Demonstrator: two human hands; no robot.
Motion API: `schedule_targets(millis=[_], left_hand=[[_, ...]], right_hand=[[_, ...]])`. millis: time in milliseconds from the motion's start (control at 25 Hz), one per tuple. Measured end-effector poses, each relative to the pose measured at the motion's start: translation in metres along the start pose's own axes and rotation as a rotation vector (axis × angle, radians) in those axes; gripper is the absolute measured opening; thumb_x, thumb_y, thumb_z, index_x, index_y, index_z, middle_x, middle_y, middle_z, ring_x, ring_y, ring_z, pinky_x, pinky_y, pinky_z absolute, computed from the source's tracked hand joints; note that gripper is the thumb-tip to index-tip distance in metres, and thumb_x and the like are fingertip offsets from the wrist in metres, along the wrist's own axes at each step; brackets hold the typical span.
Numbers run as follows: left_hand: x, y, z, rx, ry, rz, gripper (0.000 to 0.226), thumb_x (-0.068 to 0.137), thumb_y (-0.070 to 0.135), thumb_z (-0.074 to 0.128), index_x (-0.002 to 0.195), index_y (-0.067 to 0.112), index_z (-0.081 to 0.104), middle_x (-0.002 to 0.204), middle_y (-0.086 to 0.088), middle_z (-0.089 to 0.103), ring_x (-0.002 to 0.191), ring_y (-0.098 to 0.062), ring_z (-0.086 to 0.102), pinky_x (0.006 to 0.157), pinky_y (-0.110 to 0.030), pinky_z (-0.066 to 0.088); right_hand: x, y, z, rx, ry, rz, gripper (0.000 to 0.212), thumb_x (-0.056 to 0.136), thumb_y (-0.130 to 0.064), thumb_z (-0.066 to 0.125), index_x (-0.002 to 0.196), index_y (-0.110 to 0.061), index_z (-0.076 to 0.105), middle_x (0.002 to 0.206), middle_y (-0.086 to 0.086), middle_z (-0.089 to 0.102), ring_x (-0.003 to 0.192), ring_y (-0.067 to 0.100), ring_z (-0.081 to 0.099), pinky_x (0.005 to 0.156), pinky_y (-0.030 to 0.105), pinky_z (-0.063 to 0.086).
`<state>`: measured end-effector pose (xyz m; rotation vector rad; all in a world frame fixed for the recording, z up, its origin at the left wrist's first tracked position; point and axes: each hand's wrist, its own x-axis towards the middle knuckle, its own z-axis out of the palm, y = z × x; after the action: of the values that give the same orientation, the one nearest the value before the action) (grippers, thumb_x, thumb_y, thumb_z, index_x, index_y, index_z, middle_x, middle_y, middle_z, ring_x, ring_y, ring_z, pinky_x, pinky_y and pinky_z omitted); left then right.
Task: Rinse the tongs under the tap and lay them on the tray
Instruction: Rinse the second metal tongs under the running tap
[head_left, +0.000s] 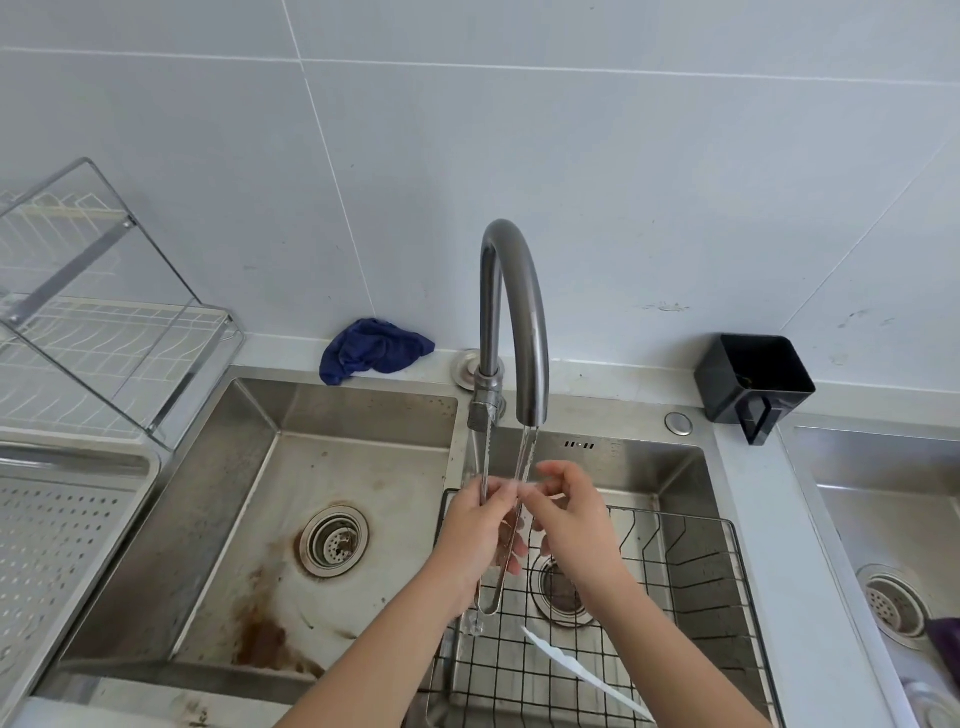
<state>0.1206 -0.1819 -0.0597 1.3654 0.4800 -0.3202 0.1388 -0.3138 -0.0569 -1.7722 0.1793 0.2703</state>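
Mid-rinse here, nothing's on the tray yet. Nearest me is the black wire rack sitting in the right basin, with some white strip lying on it, can't tell what it is. Over that, both my forearms reach in from the near edge. My left hand is wrapped round the middle of the tongs, holding them upright with the hinge end toward me and the 2 tips up by the spout. My right hand pinches the right arm of the tongs between thumb and fingertips, probably rubbing it clean. Water's running from the tap right onto that arm. What's left: finish the rinse, carry them across the left basin to the perforated steel tray at far left, and lay them down.
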Motion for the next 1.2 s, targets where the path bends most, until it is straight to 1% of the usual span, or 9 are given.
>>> schedule_targets(millis=[120, 200, 360, 440, 520, 600, 720, 960, 1200], left_hand=[[-0.009, -0.004, -0.009, 0.050, 0.071, -0.001, 0.010, 0.097, 0.011, 0.060, 0.104, 0.014, 0.067, 0.083, -0.011, 0.066, 0.057, -0.019, 0.064, 0.048, -0.032, 0.050], [-0.016, -0.008, -0.018, 0.153, 0.108, 0.014, 0.023, 0.093, 0.003, 0.062, 0.108, 0.019, 0.067, 0.083, -0.009, 0.066, 0.058, -0.016, 0.065, 0.049, -0.031, 0.052], [-0.030, -0.012, -0.033, 0.383, 0.176, 0.093, 0.030, 0.086, 0.004, 0.068, 0.095, 0.032, 0.073, 0.066, 0.001, 0.065, 0.054, -0.014, 0.061, 0.052, -0.037, 0.058], [-0.033, -0.012, -0.038, 0.526, 0.221, 0.154, 0.022, 0.085, 0.009, 0.071, 0.089, 0.030, 0.076, 0.065, 0.004, 0.064, 0.056, -0.015, 0.058, 0.057, -0.039, 0.057], [-0.036, -0.010, -0.039, 0.650, 0.270, 0.217, 0.020, 0.084, 0.012, 0.073, 0.087, 0.031, 0.076, 0.070, 0.007, 0.062, 0.058, -0.011, 0.056, 0.056, -0.028, 0.051], [-0.038, -0.009, -0.040, 0.743, 0.300, 0.259, 0.024, 0.084, 0.014, 0.073, 0.079, 0.037, 0.071, 0.071, 0.008, 0.059, 0.059, -0.007, 0.054, 0.052, -0.015, 0.040], [-0.038, -0.009, -0.043, 0.860, 0.326, 0.276, 0.029, 0.085, 0.018, 0.071, 0.072, 0.043, 0.063, 0.071, 0.009, 0.055, 0.060, -0.006, 0.052, 0.051, -0.014, 0.033], [-0.043, -0.012, -0.041, 0.974, 0.353, 0.374, 0.016, 0.088, 0.023, 0.068, 0.095, 0.036, 0.071, 0.077, 0.015, 0.054, 0.065, -0.003, 0.052, 0.054, -0.014, 0.032], [-0.046, -0.009, -0.048, 1.231, 0.292, 0.503, 0.046, 0.088, 0.020, 0.064, 0.131, 0.038, 0.061, 0.096, 0.014, 0.058, 0.078, -0.008, 0.059, 0.066, -0.023, 0.048]], right_hand=[[0.006, 0.006, 0.012, -0.037, -0.104, 0.057, 0.021, 0.098, -0.021, 0.063, 0.118, -0.025, 0.065, 0.089, -0.001, 0.068, 0.065, 0.009, 0.061, 0.047, 0.023, 0.048], [0.012, 0.006, 0.016, 0.070, -0.073, 0.129, 0.023, 0.098, -0.016, 0.062, 0.121, -0.016, 0.066, 0.085, 0.002, 0.070, 0.060, 0.008, 0.060, 0.048, 0.024, 0.048], [0.012, 0.004, 0.029, 0.194, -0.143, 0.139, 0.037, 0.091, -0.003, 0.067, 0.125, -0.014, 0.060, 0.083, 0.007, 0.078, 0.064, 0.014, 0.069, 0.057, 0.028, 0.055], [0.012, 0.004, 0.036, 0.169, -0.132, 0.123, 0.032, 0.093, -0.003, 0.065, 0.120, -0.019, 0.061, 0.081, 0.012, 0.078, 0.063, 0.019, 0.071, 0.057, 0.031, 0.059], [0.018, 0.000, 0.038, 0.172, -0.066, 0.133, 0.016, 0.099, -0.008, 0.058, 0.107, -0.017, 0.067, 0.077, 0.016, 0.075, 0.060, 0.024, 0.070, 0.054, 0.034, 0.060], [0.021, -0.002, 0.039, 0.200, -0.037, 0.138, 0.022, 0.103, -0.012, 0.052, 0.093, -0.008, 0.071, 0.072, 0.015, 0.072, 0.059, 0.027, 0.068, 0.053, 0.035, 0.060], [0.016, 0.000, 0.040, 0.224, -0.095, 0.154, 0.020, 0.098, -0.005, 0.052, 0.089, -0.004, 0.071, 0.073, 0.014, 0.072, 0.065, 0.026, 0.069, 0.059, 0.034, 0.060], [0.021, 0.001, 0.031, 0.255, -0.092, 0.146, 0.030, 0.098, -0.005, 0.049, 0.081, -0.007, 0.073, 0.070, 0.019, 0.074, 0.060, 0.027, 0.069, 0.053, 0.033, 0.058], [0.019, 0.013, 0.029, 0.394, -0.132, 0.206, 0.023, 0.099, 0.002, 0.047, 0.100, -0.001, 0.070, 0.083, 0.020, 0.078, 0.062, 0.026, 0.068, 0.052, 0.032, 0.058]])
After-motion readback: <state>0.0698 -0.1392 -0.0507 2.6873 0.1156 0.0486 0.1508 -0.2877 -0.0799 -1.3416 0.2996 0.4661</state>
